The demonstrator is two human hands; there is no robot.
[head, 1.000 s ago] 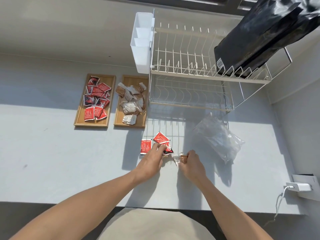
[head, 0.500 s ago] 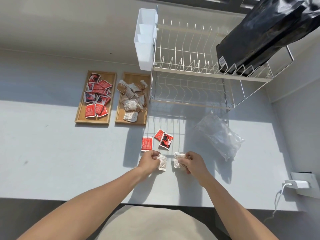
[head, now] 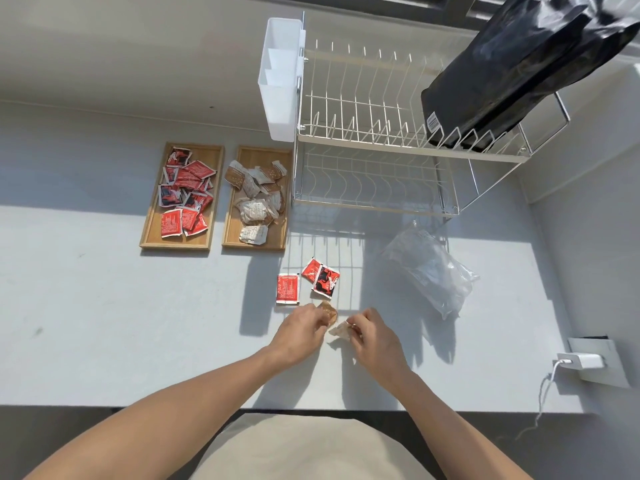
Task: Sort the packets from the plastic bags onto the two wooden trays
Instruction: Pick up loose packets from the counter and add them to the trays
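White table [head: 104, 323], half in sun, half in shade, plain pale wall behind. My left hand [head: 300, 332] pinches a brown packet [head: 328, 311]; my right hand [head: 372, 336] pinches a pale packet [head: 341, 330], both just above the table, hands near each other but apart. Just beyond the left hand lie three red packets [head: 288, 289], loose on the table. Further out to the left sit two wooden trays side by side: left tray [head: 149, 237] holds red packets, right tray [head: 230, 233] holds pale and brown ones. Beyond the right hand is a clear plastic bag [head: 429, 271], crumpled; can't tell what's inside. Past that a wire dish rack [head: 374, 140] with a white holder [head: 280, 81] on its side and a black bag [head: 512, 64] on top, cut off at the frame edge. Right of the right hand, a white charger [head: 581, 361] and cable. Packet print too small to read.
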